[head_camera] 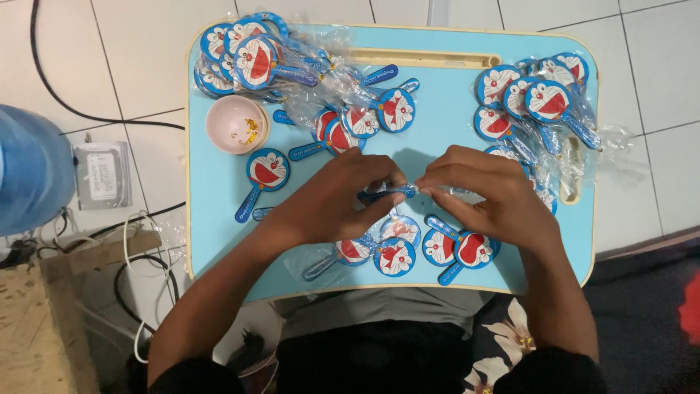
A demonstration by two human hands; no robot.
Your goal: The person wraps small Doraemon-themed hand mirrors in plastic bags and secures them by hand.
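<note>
Pink bowl [235,122] at left of blue tray table [445,109]. Centre: left hand [332,198] and right hand [485,195] pinching ends of one blue fan-shaped tag [385,193] above the tray. Bagged tags [543,102] heaped at right.

- I sit over a small light-blue lap desk [452,117] with a cream rim, set on the floor.
- Under it lies a floor of large white tiles [138,51] with thin grey joints.
- A black cable [51,87] curves across the tiles to my left, beside tangled white cords [135,248].
- A big blue rounded container [29,168] stands at the left edge.
- Light is even and soft.
</note>
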